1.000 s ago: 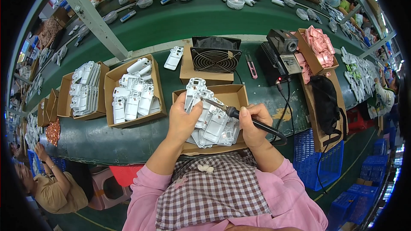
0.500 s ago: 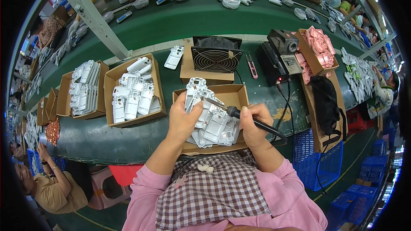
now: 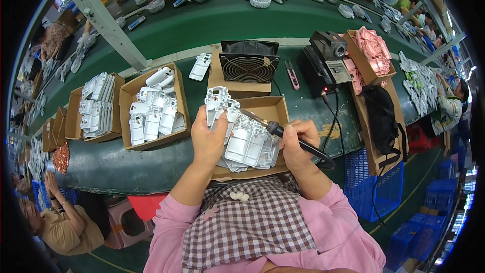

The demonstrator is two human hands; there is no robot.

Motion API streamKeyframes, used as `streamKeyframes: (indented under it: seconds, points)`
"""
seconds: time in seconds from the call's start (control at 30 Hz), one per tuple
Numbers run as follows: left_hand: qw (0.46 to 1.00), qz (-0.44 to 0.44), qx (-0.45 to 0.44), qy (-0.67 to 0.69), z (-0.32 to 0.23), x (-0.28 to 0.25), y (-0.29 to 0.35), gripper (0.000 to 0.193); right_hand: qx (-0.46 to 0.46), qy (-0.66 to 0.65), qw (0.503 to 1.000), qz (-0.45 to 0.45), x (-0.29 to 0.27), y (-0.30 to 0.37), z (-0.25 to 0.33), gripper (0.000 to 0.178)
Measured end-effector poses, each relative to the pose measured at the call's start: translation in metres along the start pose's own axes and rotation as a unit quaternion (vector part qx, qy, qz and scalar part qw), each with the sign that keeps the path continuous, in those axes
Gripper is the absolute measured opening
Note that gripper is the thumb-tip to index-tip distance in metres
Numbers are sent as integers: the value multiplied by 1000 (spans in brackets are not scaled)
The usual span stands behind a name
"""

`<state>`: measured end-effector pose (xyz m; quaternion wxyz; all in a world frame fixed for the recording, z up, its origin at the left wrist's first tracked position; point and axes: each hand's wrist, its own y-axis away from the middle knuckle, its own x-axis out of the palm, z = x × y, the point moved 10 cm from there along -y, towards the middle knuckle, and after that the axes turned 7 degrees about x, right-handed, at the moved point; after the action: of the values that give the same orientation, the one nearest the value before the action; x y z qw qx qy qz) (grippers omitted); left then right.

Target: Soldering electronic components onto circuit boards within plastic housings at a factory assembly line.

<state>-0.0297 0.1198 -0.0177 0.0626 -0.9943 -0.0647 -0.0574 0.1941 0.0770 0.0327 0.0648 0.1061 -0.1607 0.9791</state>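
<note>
My left hand [image 3: 210, 139] grips a white plastic casing [image 3: 218, 100], thumb on top, over the left side of a shallow cardboard box [image 3: 275, 108]. In my right hand [image 3: 298, 144] is a soldering iron [image 3: 274, 129], held like a pen. Its tip points left toward the held casing; whether it touches cannot be made out. Below the iron, several more white casings [image 3: 244, 147] lie piled in the box, some with small metal parts. The iron's cable trails off behind my right hand.
Behind the box stands a black fan [image 3: 249, 65]. Pink-handled tweezers [image 3: 292, 77] and a black soldering station [image 3: 323, 65] are to its right. Boxes of white casings [image 3: 154, 114] stand left, pink parts [image 3: 371, 53] right. Beyond runs a green conveyor [image 3: 202, 25] with small fans.
My left hand and the held casing have moved a little left, away from the pile. The soldering iron stays in my right hand. Fans on the conveyor have shifted left.
</note>
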Motion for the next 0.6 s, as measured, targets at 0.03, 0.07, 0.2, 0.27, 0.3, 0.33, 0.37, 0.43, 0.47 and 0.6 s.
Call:
streamKeyframes:
  seconds: [0.03,0.07,0.2,0.27,0.3,0.33,0.37,0.43,0.47,0.6]
  points:
    - [999,1,21,-24,-3,-1,-1,17,5,17,1000,8,2,0,-1,14]
    - [1000,0,21,-24,-4,-1,1,17,6,17,1000,8,3,0,-1,14]
    - [999,5,-39,21,-6,8,4,19,7,71,997,16,5,0,-1,15]
    - [999,2,-44,26,-5,6,5,20,7,90,996,22,7,1,-1,16]
    - [999,4,-42,29,-3,6,5,20,11,97,995,21,7,1,-3,16]
    - [999,6,-39,31,-2,6,5,21,16,103,994,20,7,1,-4,17]
    - [999,5,-39,32,-2,5,5,21,16,103,994,20,8,1,-4,17]
    - [999,5,-39,32,-4,6,5,22,17,107,994,27,10,-2,-2,17]
    - [999,4,-39,32,-5,6,4,22,17,107,994,27,10,-2,-2,17]
    - [999,4,-39,30,-5,6,4,23,20,113,993,27,11,-2,-3,17]
